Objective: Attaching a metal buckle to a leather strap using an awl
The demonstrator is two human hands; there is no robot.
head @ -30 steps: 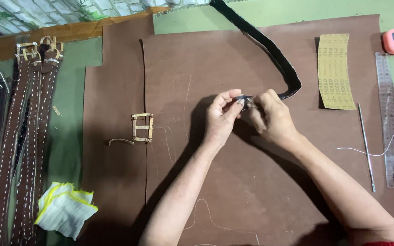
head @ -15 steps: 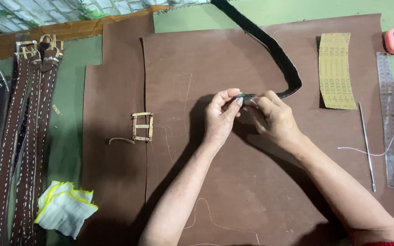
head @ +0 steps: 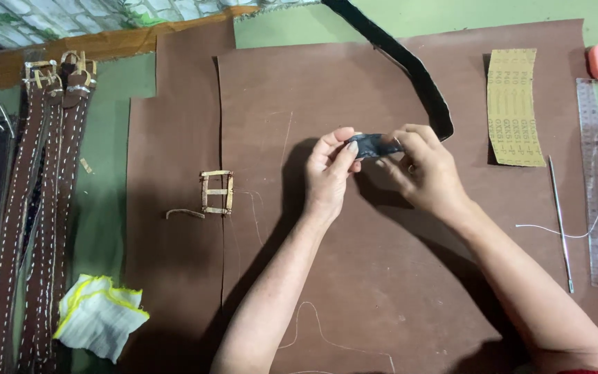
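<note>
dark leather strap end pinched over brown leather sheet

the end of the long black leather strap (head: 374,145) is held in the closed grip of left hand (head: 330,173) and right hand (head: 423,170).

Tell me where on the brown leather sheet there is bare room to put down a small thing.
Bare patches on the brown leather sheet: between the wrapped buckle frame and the left hand, and above both hands, left of the black strap. The right edge is crowded: tan sandpaper strip, metal awl, clear ruler. The right hand helps hold a dark leather piece.
</note>
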